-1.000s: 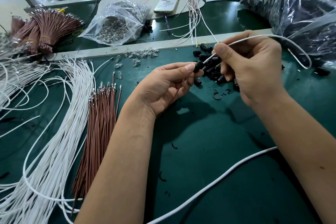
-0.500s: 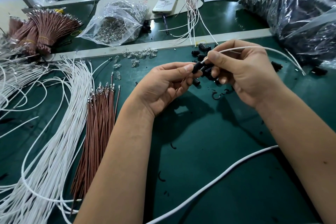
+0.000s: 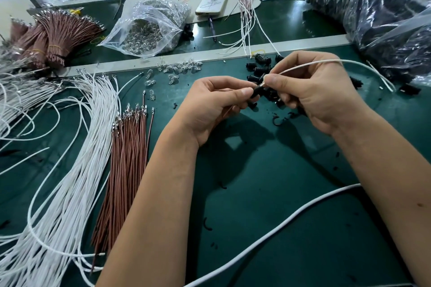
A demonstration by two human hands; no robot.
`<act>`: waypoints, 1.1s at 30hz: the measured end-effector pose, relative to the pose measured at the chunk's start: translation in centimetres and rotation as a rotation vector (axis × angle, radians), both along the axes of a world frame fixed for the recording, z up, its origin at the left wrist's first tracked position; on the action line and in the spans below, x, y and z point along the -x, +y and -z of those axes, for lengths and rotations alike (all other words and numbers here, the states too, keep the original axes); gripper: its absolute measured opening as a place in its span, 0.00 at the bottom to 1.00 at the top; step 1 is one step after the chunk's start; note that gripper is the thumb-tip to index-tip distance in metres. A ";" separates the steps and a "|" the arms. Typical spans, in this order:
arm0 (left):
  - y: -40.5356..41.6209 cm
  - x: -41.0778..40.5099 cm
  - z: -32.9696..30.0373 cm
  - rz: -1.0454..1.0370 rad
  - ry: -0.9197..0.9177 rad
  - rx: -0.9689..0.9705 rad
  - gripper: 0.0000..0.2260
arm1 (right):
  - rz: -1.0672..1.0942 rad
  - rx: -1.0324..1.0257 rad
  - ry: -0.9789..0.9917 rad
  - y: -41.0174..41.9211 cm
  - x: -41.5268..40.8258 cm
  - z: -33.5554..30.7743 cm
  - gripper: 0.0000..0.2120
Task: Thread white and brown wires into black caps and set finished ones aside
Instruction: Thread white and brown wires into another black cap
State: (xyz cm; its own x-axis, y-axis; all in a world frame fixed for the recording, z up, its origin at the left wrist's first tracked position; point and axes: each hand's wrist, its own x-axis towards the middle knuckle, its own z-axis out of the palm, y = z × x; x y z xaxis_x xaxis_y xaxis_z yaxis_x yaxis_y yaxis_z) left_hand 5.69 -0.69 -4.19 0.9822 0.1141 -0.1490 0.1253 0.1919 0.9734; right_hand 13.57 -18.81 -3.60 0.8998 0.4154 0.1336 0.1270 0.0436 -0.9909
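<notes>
My left hand (image 3: 217, 105) pinches a black cap (image 3: 256, 92) between thumb and fingers; a thin brown wire shows under its fingers. My right hand (image 3: 317, 93) pinches a white wire (image 3: 326, 62) right at the cap's end, and the wire arcs off to the right over the mat. Loose black caps (image 3: 258, 70) lie in a pile just behind both hands. White wires (image 3: 77, 158) and a row of brown wires (image 3: 127, 158) lie on the left of the green mat. Finished wired caps (image 3: 248, 2) lie at the back.
A clear bag of small bulbs (image 3: 149, 28) and loose bulbs (image 3: 179, 69) sit behind my left hand. Bundled brown wires (image 3: 53, 35) lie far left, a phone (image 3: 212, 3) at the back, big dark plastic bags (image 3: 382, 14) right. A thick white cable (image 3: 268, 233) crosses the near mat.
My right hand has slid along the white wire toward the cap and lowered, and its fingertips now sit at the cap's end. My left hand has barely moved.
</notes>
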 end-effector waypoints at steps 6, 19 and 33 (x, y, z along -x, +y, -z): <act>-0.3 -0.3 0.4 -0.094 -0.122 -0.059 0.05 | 0.137 0.030 -0.073 0.2 0.0 0.3 0.10; -0.8 -0.5 0.5 -0.215 -0.290 -0.116 0.16 | 0.101 -0.123 0.032 0.7 0.2 0.8 0.10; -0.8 -0.6 0.6 -0.231 -0.343 -0.176 0.15 | 0.141 -0.084 -0.050 0.7 0.2 1.0 0.10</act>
State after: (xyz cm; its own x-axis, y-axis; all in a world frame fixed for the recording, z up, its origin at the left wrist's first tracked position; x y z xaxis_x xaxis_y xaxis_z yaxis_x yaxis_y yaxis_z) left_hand 6.32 -1.48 -4.83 0.9170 0.3311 0.2224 -0.2372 0.0043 0.9715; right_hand 13.36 -18.13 -4.57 0.9397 0.2711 0.2086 0.1867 0.1045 -0.9768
